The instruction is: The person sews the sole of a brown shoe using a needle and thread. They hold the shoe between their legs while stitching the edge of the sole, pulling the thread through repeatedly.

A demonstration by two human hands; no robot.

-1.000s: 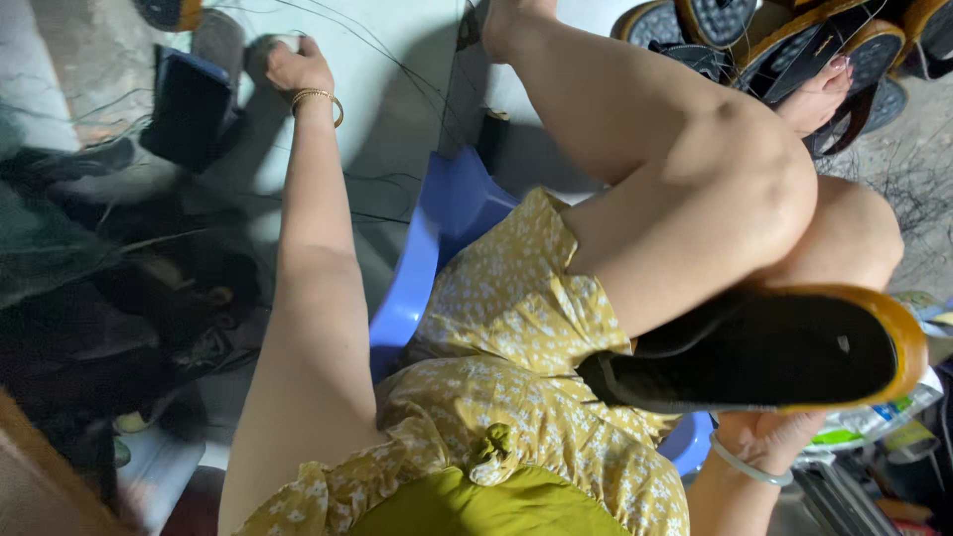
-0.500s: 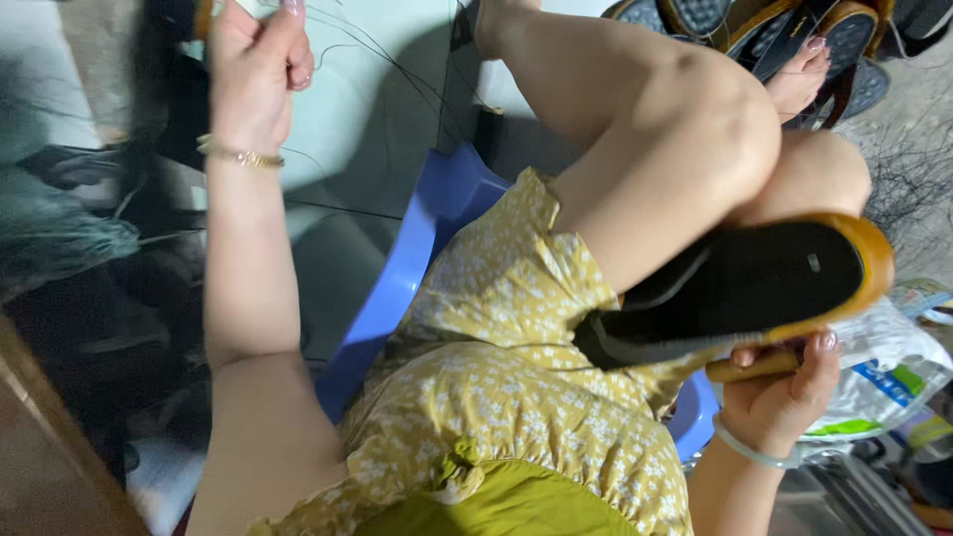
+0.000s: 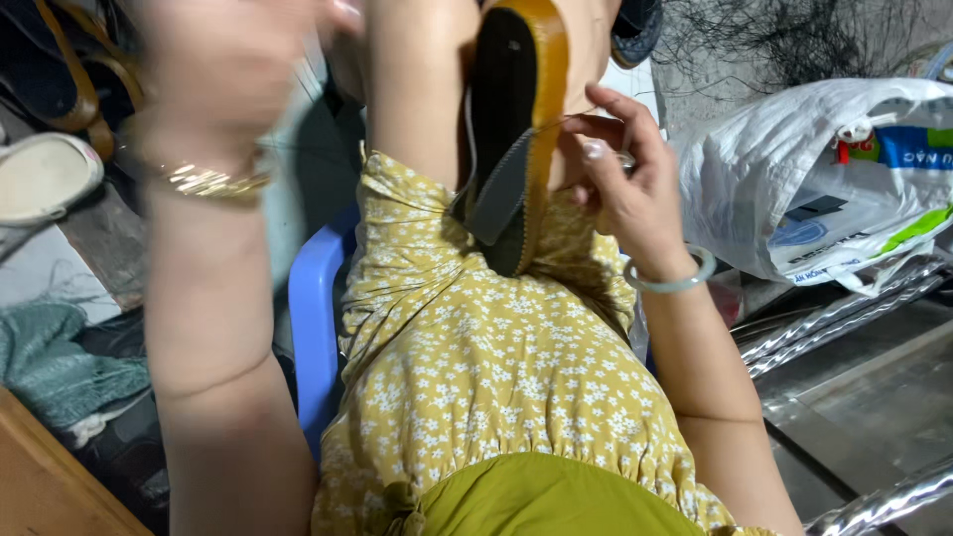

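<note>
Your right hand pinches its fingers on the shoe's tan edge, bracing it upright against your knee at twelve o'clock. Your left hand is raised and blurred; I cannot tell its fingers' state.

white plastic bag, blue plastic chair, teal cloth

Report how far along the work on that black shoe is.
Done: the tan sole already sits on the black shoe, propped on the lap. In hand: the right hand pinches at the sole's edge; the left hand is raised, blurred. Left: cannot tell; any stitching is too small to judge.
</note>
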